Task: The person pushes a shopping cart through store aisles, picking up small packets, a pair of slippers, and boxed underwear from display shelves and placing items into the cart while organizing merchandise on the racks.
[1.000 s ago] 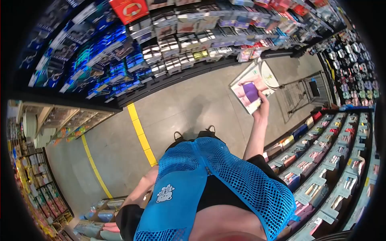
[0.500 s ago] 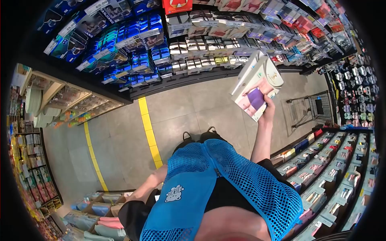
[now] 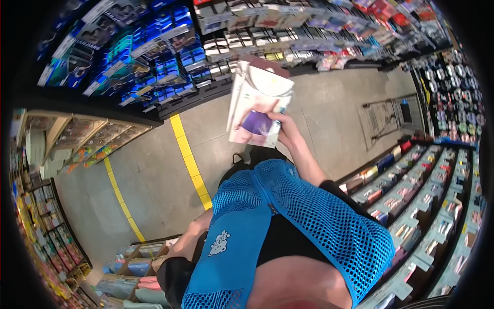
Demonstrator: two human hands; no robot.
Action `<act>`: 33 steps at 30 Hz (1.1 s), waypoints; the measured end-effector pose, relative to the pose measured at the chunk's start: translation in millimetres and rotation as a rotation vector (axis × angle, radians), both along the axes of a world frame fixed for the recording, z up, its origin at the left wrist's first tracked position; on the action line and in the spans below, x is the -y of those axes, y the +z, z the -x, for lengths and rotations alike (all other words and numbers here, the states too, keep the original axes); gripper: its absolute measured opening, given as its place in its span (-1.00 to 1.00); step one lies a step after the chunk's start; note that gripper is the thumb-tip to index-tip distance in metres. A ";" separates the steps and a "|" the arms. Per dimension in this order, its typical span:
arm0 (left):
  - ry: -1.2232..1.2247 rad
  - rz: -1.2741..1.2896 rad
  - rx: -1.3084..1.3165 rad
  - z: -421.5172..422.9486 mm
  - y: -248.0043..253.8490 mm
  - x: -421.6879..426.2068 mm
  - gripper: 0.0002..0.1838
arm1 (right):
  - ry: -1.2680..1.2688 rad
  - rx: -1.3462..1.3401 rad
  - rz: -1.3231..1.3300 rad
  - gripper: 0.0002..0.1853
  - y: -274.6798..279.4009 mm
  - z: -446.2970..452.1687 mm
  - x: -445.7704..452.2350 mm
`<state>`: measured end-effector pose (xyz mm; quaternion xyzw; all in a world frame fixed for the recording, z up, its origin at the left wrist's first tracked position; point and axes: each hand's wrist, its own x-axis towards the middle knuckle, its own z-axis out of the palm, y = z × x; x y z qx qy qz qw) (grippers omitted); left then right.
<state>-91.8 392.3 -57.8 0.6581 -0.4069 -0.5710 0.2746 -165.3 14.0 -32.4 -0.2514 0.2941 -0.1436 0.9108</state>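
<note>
My right hand [image 3: 287, 129] grips a few flat underwear packages [image 3: 262, 122], held up in front of my body above the floor. The front package shows a picture of purple underwear, with my thumb lying over its lower right side. Behind it, the edges of at least one more package stick out to the left, with a brown top edge above. On the left side, my forearm [image 3: 188, 241] is bent in towards my blue mesh vest [image 3: 231, 226], which hides the left hand.
Racks of blue packages [image 3: 167, 69] and pale packages [image 3: 242, 38] stand ahead. A shopping cart [image 3: 388, 123] is at the right by hanging goods. Shelves with folded goods [image 3: 401, 190] line the right rear. Yellow tape [image 3: 188, 154] marks the floor; cloth bins [image 3: 139, 268] lie at lower left.
My right hand has brought the packages leftward, in front of my feet, and they have turned more upright. The left arm stays bent at the vest.
</note>
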 end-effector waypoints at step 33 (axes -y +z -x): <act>1.253 0.351 0.040 -286.1 17.9 434.0 -0.35 | 0.289 -0.215 0.999 -0.25 -131.9 -210.2 220.7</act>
